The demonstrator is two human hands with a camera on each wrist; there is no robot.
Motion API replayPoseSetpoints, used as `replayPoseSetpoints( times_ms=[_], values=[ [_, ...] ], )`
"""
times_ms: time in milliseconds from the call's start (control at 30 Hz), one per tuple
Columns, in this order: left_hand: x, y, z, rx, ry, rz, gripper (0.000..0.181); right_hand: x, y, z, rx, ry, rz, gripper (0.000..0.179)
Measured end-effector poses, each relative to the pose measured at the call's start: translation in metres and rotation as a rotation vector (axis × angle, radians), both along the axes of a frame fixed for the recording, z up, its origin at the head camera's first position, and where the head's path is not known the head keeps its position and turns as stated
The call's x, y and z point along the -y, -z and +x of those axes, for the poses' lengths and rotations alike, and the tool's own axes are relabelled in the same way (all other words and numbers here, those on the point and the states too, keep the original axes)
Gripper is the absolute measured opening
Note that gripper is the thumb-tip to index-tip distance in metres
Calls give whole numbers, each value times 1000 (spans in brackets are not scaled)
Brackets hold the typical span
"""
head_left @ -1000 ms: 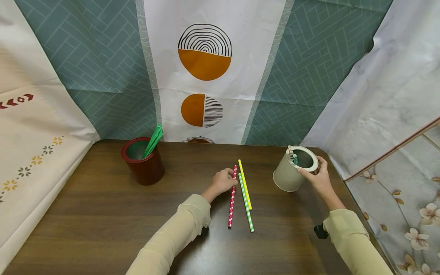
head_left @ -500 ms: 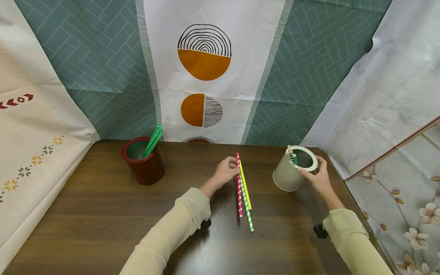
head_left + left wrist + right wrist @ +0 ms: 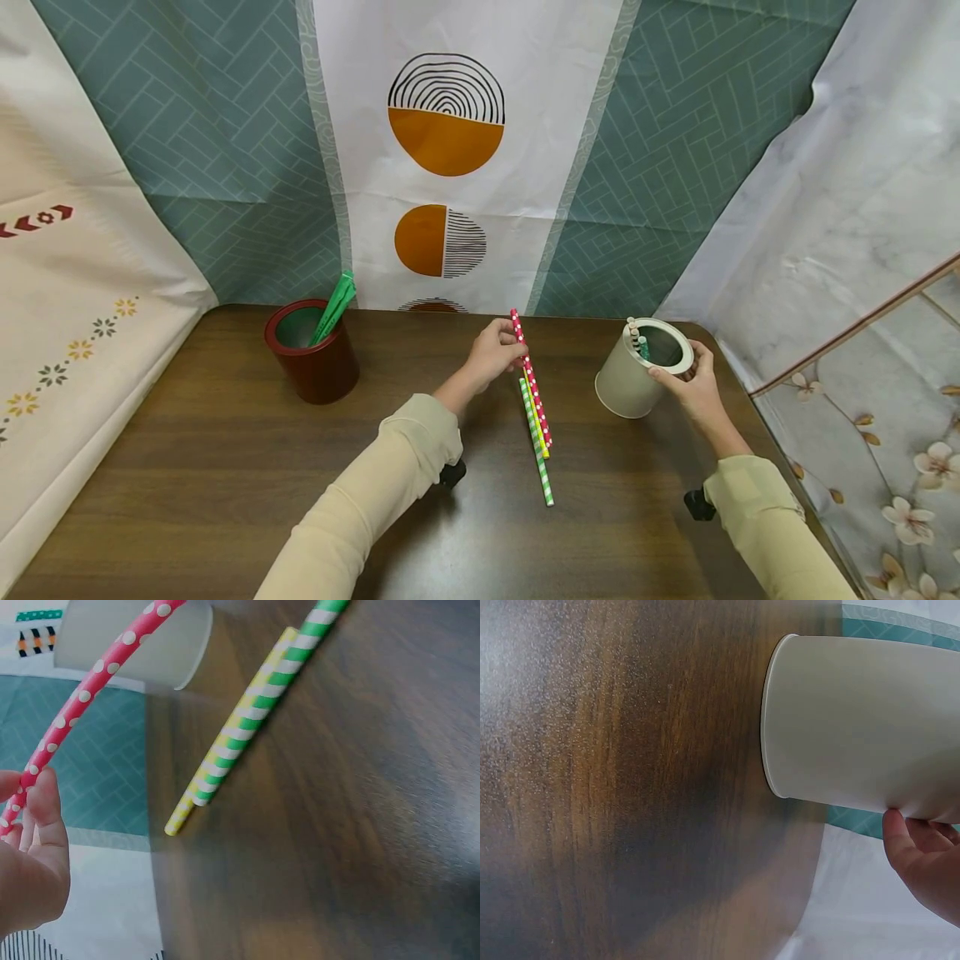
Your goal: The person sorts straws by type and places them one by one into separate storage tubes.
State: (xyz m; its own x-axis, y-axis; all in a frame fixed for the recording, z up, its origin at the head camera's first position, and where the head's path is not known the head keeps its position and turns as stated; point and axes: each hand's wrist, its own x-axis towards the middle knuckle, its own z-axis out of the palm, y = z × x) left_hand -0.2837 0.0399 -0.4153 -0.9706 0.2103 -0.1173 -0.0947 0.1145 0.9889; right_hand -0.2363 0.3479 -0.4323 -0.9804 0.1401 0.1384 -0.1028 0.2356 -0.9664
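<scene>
My left hand pinches a red paper straw with white dots near its far end. In the left wrist view the straw slants up from the thumb and fingers, lifted off the table. A green-and-white striped straw and a yellow straw lie side by side below it; the red one partly covers the yellow in the head view. At the right, my right hand holds a cream cylindrical container by its rim, thumb in front. Short patterned straw ends poke out at its left rim.
A dark red cylindrical container stands at the back left with green wrapped sticks leaning in it. The brown wooden table reaches back to a patterned cloth. More cloth hangs along both sides.
My left hand has lifted the red straw from the table and moved it away and slightly right; its near end has swung right over the yellow straw. My right hand and the cream container stay put.
</scene>
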Motion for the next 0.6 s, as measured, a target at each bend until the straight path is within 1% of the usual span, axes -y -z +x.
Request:
replayPoseSetpoints(
  times_ms=[100,333,467,600],
  values=[
    [-2,-8,-1,-8,-14,3,39,0,0,0,2,-2,4,68],
    [-10,-24,-6,-29,-16,48,38,0,-1,0,-11,-16,-11,66],
    [-14,-32,-7,-50,-40,76,36,0,-1,0,-14,-19,-15,66],
    [-18,-38,-8,-57,-70,102,36,-1,1,-1,-14,-18,-14,66]
  ],
)
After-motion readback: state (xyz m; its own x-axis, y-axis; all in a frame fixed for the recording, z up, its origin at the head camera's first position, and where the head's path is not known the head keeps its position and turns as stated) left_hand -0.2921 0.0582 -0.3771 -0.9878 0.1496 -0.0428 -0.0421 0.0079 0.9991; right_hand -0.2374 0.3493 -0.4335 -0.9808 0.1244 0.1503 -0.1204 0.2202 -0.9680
